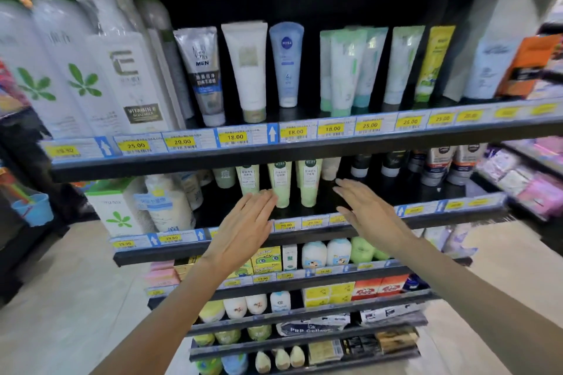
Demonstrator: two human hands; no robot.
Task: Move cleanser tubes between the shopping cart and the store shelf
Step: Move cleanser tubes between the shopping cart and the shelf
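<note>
Three pale green cleanser tubes [281, 184] stand cap-down in a row on the second shelf [304, 234] of the store rack. My left hand [243, 228] reaches toward them with straight fingers; its fingertips lie just left of the middle tube and overlap the left tube's lower end. My right hand [368, 213] is stretched flat to the right of the tubes, apart from them. Neither hand holds anything. No shopping cart shows in the head view.
The top shelf [304, 146] carries more tubes, among them a grey MEN tube [202, 73], a white tube [248, 70] and a blue tube [286, 64]. Dark tubes [435, 164] stand right of my right hand. Bottles and boxes fill the lower shelves. Beige floor lies on both sides.
</note>
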